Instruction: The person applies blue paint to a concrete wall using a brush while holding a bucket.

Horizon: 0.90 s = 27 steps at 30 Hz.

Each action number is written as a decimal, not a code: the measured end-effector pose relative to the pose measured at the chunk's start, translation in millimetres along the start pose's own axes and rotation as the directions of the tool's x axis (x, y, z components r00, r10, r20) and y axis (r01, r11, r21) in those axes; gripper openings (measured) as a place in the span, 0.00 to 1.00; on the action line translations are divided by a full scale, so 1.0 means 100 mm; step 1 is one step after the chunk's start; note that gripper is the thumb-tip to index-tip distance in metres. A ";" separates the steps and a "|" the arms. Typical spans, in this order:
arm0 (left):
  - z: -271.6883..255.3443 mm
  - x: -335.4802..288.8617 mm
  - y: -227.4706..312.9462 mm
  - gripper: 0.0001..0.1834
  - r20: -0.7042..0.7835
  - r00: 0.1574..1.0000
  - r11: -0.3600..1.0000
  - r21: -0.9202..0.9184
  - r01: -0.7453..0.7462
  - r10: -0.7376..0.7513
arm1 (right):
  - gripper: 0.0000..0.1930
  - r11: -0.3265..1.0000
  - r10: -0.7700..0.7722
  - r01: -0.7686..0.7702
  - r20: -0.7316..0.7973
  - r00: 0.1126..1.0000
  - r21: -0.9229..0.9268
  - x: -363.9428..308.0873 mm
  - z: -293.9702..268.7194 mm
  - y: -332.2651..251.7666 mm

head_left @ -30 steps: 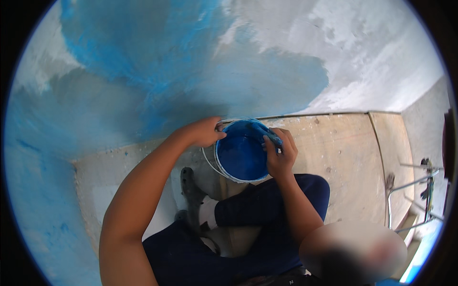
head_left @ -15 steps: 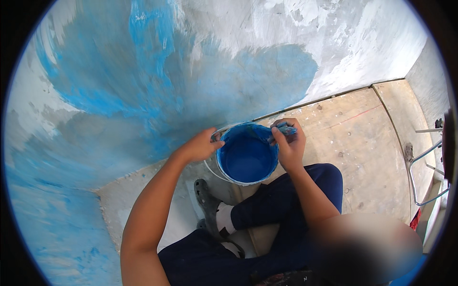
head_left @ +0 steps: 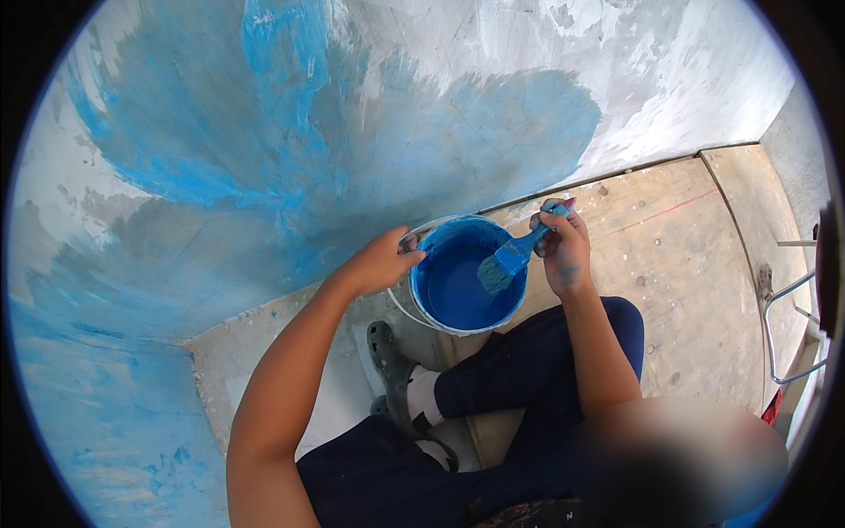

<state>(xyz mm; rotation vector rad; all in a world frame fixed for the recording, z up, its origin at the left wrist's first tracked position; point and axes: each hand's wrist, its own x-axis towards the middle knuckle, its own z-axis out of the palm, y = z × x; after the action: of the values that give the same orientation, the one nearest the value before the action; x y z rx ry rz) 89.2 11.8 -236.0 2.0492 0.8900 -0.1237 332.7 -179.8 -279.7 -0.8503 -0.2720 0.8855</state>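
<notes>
A round bucket (head_left: 426, 310) of deep blue paint (head_left: 458, 286) stands in front of me, its wall and rim smeared with blue. My left hand (head_left: 392, 260) grips the bucket's rim on the left side, thumb on the inner edge. In my right hand (head_left: 563, 246) is a paintbrush (head_left: 515, 253), held by its blue-stained handle. Its bristles point down to the left, over the paint inside the rim. Blue stains mark my right fingers and wrist. The thin wire handle (head_left: 407, 310) hangs down on the bucket's left side.
Behind the bucket rises a wall (head_left: 378, 132) with patchy blue, grey and white paint. Wooden boards (head_left: 669, 264) lie to the right, with a bent metal frame (head_left: 775, 334) at their far edge. My crossed legs (head_left: 528, 378) and a grey clog (head_left: 392, 370) are close below the bucket.
My right hand has moved slightly up and right from the bucket's rim. The paintbrush, mostly hidden before, now shows with its bristles over the paint. My left hand stays at the rim.
</notes>
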 end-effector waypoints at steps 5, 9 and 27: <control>0.00 0.02 -0.03 0.15 -0.001 1.000 1.000 -0.024 -0.009 0.009 | 0.05 0.974 -0.162 0.163 0.021 0.987 -0.158 0.02 0.01 -0.04; -0.02 -0.01 0.00 0.13 0.002 1.000 0.999 -0.035 -0.011 0.011 | 0.06 0.932 -0.148 0.167 0.084 0.985 -0.322 0.01 0.00 -0.06; 0.01 -0.26 0.15 0.12 -0.100 0.990 0.990 -0.106 0.090 -0.101 | 0.04 0.959 0.130 -0.093 -0.122 0.984 0.269 0.12 -0.21 0.08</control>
<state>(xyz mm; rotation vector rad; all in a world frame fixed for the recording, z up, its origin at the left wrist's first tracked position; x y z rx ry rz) 79.4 -8.7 -216.1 1.9339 1.0392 -0.0226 347.0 -178.8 -301.4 -0.6807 0.0168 0.9395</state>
